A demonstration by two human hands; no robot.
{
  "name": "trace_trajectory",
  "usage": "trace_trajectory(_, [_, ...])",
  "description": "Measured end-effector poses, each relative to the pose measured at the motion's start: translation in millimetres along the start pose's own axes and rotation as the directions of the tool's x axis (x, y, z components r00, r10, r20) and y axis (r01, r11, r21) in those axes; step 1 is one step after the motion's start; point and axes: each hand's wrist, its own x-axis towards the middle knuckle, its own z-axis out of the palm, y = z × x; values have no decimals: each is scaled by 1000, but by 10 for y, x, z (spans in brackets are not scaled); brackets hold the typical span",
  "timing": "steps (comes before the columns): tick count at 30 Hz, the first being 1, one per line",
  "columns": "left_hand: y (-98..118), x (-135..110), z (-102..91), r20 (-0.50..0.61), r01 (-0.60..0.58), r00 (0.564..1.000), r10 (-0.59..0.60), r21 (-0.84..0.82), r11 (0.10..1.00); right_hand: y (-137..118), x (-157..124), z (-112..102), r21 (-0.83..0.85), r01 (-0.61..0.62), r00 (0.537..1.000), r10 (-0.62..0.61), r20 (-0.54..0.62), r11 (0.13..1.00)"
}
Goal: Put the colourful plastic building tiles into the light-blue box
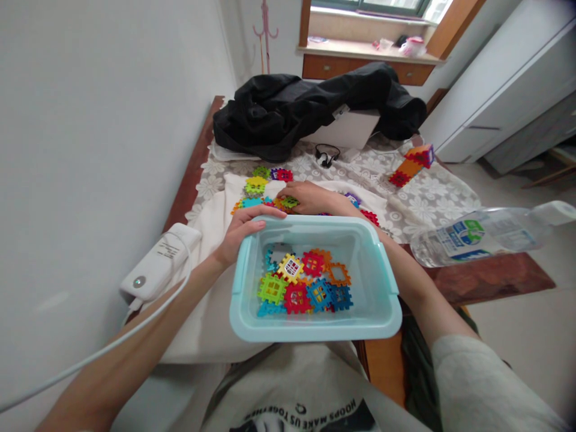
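Note:
My left hand [243, 231] is closed on the far left rim of a light-blue plastic box [315, 331], which tilts toward me. Inside lie several square, notched-edge building blocks, among them a yellow block [290, 268], a lime-green block [272, 289] and a red block [297, 298]. Beyond the box, my right hand [306, 197] reaches down to the cloth, its fingers curled on a green block [289, 202]. More blocks lie around it, including a yellow-green block [255, 185] and a red block [283, 174]. The box's rim hides part of this pile.
A clear bottle [490, 235] stands at the right table edge, and an orange block structure [411, 165] lies behind it. A white power strip [159, 264] with a cable is at left. Black clothing [310, 111], a laptop [348, 129] and earphones [327, 156] occupy the back.

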Motion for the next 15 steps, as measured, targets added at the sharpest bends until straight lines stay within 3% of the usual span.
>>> trace_trajectory(7, [-5, -4, 1, 10, 24, 1000, -23, -38, 999, -90, -23, -81, 20, -67, 997, 68, -28, 998])
trace_trajectory(11, [8, -2, 13, 0, 35, 999, -35, -50, 998, -158, -47, -131, 155, -81, 992, 95, -82, 985])
trace_trajectory(15, [6, 4, 9, -8, 23, 1000, -23, -24, 999, -173, -57, -157, 250, -38, 997, 52, -51, 968])
